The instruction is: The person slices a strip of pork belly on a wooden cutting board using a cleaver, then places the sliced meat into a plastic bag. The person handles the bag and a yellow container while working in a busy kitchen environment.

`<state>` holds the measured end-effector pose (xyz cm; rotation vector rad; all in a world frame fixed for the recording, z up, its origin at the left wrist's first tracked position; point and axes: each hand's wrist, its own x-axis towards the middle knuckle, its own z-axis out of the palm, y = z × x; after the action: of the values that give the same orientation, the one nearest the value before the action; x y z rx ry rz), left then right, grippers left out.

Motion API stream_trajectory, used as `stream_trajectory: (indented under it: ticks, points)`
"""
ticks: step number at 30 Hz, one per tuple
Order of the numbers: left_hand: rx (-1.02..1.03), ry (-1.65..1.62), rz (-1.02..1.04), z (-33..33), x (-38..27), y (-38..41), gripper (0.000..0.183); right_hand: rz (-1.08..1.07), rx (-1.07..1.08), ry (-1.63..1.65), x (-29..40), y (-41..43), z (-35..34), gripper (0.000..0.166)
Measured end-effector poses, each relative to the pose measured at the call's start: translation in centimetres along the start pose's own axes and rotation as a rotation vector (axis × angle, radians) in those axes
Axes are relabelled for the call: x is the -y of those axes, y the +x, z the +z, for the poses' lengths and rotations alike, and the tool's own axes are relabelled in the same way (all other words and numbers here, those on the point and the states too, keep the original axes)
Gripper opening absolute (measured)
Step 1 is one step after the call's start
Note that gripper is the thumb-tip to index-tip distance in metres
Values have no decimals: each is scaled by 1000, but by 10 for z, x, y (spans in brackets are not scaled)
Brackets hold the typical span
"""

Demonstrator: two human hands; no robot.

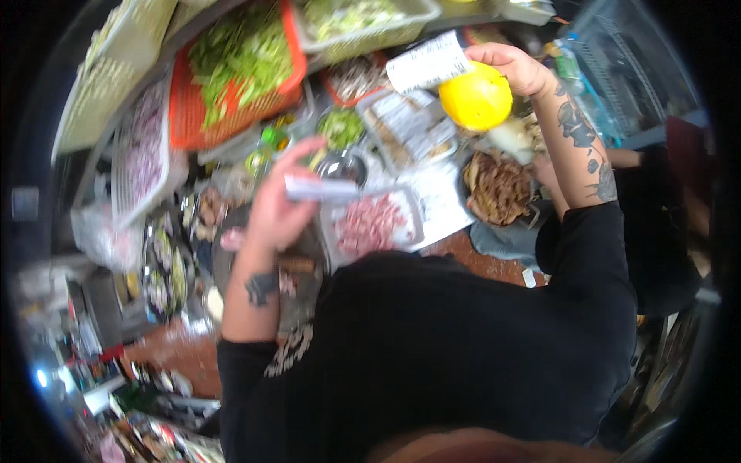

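My right hand [515, 66] is raised at the upper right, its fingers closed on a curled white paper slip [428, 62] that bears print. A yellow round thing [476, 96], perhaps a bowl or lid, is just below those fingers; whether the hand holds it too, I cannot tell. My left hand [283, 202], blurred, has a folded white paper [320, 188] at its palm and thumb. Beneath and between the hands lie a tray of cut raw meat [376, 223], a tray of papers [408, 124] and a metal bowl of brown sliced food [499, 186].
An orange basket of cut greens [295, 58] and a white basket of chopped purple vegetable [168, 156] stand at the upper left. A pale basket of shredded vegetable [370, 43] is at the top. A co-worker in dark clothes [654, 231] is close at the right.
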<state>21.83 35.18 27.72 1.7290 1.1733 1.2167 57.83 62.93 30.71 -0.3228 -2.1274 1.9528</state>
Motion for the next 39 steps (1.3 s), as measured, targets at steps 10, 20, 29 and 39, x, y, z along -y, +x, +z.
stream_trajectory:
  ticks: [10, 20, 29, 39]
  points:
    - [63, -440, -349, -42, -31, -114, 27, 188, 716, -85, -27, 143, 189, 24]
    - [-569, -215, -401, -93, -16, -358, 20, 258, 949, -244, -63, 277, 381, 20]
    - [-837, 310, -186, -185, 1, -552, 18, 408, 1286, -295, -60, 418, 597, 9]
    - [-585, -69, -177, -257, -27, -648, 17, 420, 1371, -604, -21, 500, 755, 13]
